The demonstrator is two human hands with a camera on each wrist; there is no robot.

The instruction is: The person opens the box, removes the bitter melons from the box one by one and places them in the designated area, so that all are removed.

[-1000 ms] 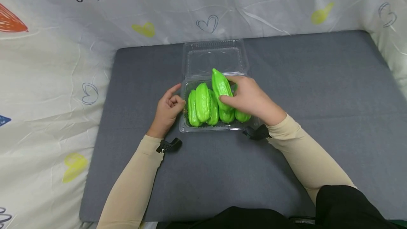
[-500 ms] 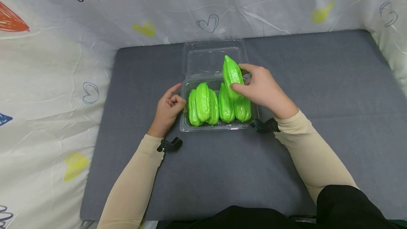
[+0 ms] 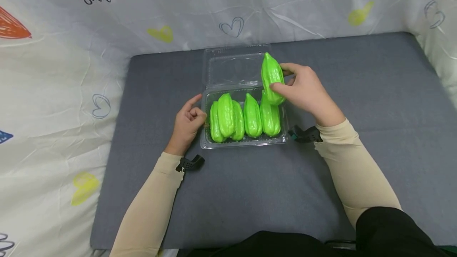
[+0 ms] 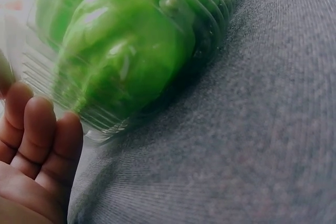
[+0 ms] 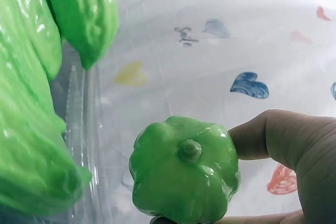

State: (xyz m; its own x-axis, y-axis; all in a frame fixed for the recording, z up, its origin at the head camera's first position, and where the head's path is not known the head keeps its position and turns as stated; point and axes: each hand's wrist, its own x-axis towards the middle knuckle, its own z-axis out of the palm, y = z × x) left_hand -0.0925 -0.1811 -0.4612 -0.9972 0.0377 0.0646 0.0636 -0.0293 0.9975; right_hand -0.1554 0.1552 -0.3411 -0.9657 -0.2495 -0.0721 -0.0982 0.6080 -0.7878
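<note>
In the head view, a clear plastic clamshell box (image 3: 246, 144) stands on the table with its lid (image 3: 228, 68) folded back. Inside lie several glossy green bitter melons, some leaning against each other at the left and two at the right. My right hand (image 3: 307, 92) pinches another bitter melon (image 3: 273, 76) between thumb and fingers, held above the box's far right corner. The right wrist view shows its rounded stem end. My left hand (image 3: 187, 124) holds the box's left rim, index finger stretched along it; in the left wrist view the curled fingers (image 4: 39, 129) meet the ribbed wall.
A grey cloth-covered table (image 3: 357, 102) extends around the box on all sides. White fabric (image 3: 303, 7) printed with hearts and words hangs behind it and at the sides. Black wrist straps (image 3: 306, 134) sit on both wrists.
My right hand has lifted the bitter melon and carried it right and away from me, uncovering two melons below. My left hand has stayed at the box's left side.
</note>
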